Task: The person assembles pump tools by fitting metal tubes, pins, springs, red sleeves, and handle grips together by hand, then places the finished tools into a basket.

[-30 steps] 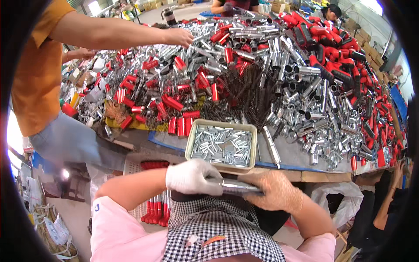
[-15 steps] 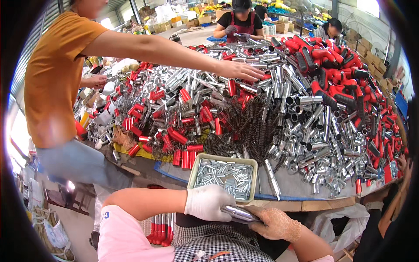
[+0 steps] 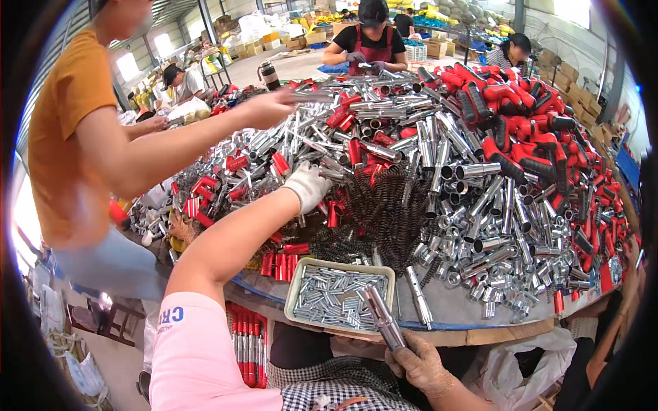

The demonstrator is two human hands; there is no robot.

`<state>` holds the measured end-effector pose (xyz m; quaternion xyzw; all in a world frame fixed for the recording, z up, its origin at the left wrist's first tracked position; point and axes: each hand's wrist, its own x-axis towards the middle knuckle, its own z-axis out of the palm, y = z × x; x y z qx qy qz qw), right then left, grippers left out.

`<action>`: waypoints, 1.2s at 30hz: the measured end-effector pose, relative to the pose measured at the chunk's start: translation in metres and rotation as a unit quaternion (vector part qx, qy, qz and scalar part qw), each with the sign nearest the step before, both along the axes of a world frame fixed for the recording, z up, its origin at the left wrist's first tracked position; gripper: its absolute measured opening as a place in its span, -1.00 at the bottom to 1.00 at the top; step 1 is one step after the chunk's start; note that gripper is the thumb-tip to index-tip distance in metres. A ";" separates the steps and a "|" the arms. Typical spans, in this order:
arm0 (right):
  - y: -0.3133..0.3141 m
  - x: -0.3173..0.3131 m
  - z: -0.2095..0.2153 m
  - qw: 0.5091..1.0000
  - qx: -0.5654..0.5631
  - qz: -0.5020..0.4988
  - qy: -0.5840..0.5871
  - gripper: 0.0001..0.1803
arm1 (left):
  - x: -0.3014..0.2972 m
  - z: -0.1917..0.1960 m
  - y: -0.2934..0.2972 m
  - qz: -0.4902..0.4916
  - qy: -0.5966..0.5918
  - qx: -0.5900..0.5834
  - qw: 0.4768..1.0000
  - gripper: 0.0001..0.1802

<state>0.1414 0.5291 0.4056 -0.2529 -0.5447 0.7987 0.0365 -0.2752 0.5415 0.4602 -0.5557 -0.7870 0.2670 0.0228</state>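
My right hand (image 3: 419, 363), in a tan patterned glove, grips a shiny chrome tube (image 3: 385, 320) by its lower end, tilted up and to the left. My left hand (image 3: 308, 186), in a white glove, reaches out over the heap with its fingertips against chrome tubes (image 3: 334, 171). Its fingers are partly hidden, so I cannot make out whether they hold one. Dark coil springs (image 3: 384, 212) lie just right of that hand. Between me and the heap stands a cream tray (image 3: 293, 301) of small silvery pins (image 3: 336, 298).
Red-and-black handles (image 3: 524, 130) are piled at the right, above short chrome rings (image 3: 490, 291). A chrome tube (image 3: 418, 298) lies right of the tray. A person in an orange shirt (image 3: 68, 130) stretches an arm over the heap from the left. Another person (image 3: 370, 44) works across the table.
My left hand has let go of the chrome tube and moved forward onto the heap. My right hand now holds the tube alone, raised upright. The orange-shirted person's arm has drawn back left.
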 end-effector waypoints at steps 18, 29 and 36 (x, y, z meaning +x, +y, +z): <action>-0.051 0.010 -0.021 0.992 -0.085 0.095 -0.023 -0.32 | 0.206 -0.038 -0.177 0.137 -0.781 0.452 0.409 -0.34; -0.056 -0.011 -0.017 0.984 -0.117 0.113 0.079 -0.36 | 0.248 -0.069 -0.176 0.097 -0.910 0.339 0.219 -0.30; -0.002 -0.031 0.019 0.821 0.389 0.419 -0.005 -0.56 | 0.247 -0.060 -0.173 0.188 -0.921 0.260 0.223 -0.38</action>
